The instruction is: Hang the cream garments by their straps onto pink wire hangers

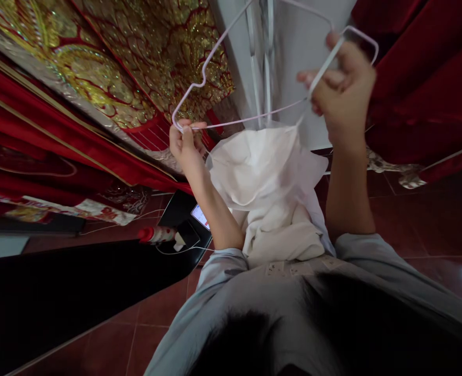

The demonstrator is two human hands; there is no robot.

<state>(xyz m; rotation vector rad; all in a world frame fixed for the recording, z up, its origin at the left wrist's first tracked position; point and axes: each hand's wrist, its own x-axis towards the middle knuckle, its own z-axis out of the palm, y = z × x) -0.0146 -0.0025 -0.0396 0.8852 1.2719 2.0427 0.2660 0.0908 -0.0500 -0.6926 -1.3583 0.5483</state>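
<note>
A pale pink wire clothes hanger (215, 47) is held up in front of me, tilted. My left hand (187, 141) pinches its left lower corner between thumb and fingertips. My right hand (346, 91) is at the hanger's right end, slightly blurred, its fingers partly curled around a narrow white strap (325, 68). That strap runs down past the bottom bar toward a white garment (254, 162) with sheer layers. The garment hangs below the hanger and bunches against my lap. Part of the hanger's right corner is hidden behind my right hand.
Red and gold sequinned garments (137, 57) hang on the left, dark red cloth (430, 94) on the right. Metal poles (268, 52) rise ahead. A black table (97, 282) at left carries a red-capped bottle (152, 234), a lit phone (200, 215) and white cables.
</note>
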